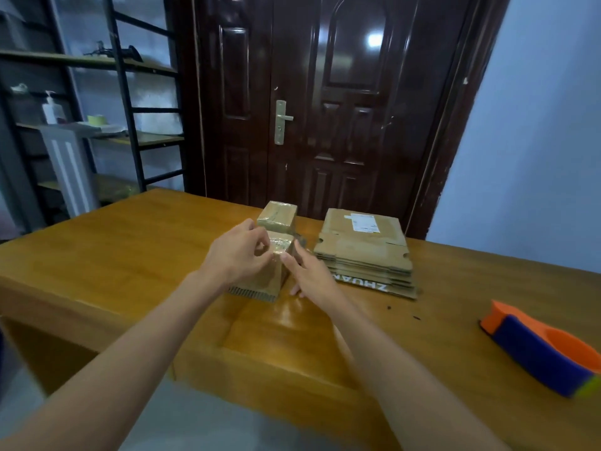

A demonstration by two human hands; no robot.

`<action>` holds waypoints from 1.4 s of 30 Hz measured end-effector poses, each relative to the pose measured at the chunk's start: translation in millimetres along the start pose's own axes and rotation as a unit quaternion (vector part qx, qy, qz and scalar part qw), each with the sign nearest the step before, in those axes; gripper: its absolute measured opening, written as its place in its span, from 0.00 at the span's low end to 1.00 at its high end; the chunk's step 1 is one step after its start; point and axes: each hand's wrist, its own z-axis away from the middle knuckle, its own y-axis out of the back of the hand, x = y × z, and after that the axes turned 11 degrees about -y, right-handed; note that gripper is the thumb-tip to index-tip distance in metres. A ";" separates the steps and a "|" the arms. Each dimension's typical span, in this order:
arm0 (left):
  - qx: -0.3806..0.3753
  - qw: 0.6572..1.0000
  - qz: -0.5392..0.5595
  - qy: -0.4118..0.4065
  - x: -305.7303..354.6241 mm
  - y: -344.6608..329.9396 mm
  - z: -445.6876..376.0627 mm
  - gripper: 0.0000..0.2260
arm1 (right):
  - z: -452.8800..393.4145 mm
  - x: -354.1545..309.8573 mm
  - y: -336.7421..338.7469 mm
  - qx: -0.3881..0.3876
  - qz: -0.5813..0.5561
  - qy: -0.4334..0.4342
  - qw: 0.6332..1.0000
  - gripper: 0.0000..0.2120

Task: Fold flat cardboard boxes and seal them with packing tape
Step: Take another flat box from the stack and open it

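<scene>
Wooden worktop point(130, 249). I judge sealing underway: left hand point(235, 255) pinches taped box point(270, 265) top, right hand point(312, 273) spread alongside. Next: press tape flat, reach dispenser point(536, 349)

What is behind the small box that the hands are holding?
Behind the box in the hands stands a second small taped box on the wooden table. Its lower front is covered by the nearer box and the left hand.

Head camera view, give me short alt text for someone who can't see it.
Two bare hands work a small taped cardboard box on a wooden table: left hand grips its top, right hand touches its side. Flat boxes and a tape dispenser lie to the right.
</scene>
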 end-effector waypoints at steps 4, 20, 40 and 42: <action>0.043 0.995 -0.051 -0.073 27.3 10.7 -17.6 0.12 | 11.7 8.1 25.0 0.100 0.027 0.045 0.994 0.25; -0.007 0.994 0.061 -0.094 133.5 -104.2 8.7 0.27 | 26.2 115.1 128.7 0.256 0.473 0.082 0.839 0.25; 0.094 0.992 0.047 -0.075 149.6 -88.9 26.8 0.17 | 86.8 120.4 167.9 0.301 0.252 0.070 0.917 0.12; 0.093 0.993 0.050 -0.047 149.9 -88.5 27.0 0.16 | 72.4 115.5 163.2 0.298 0.252 0.064 0.919 0.08</action>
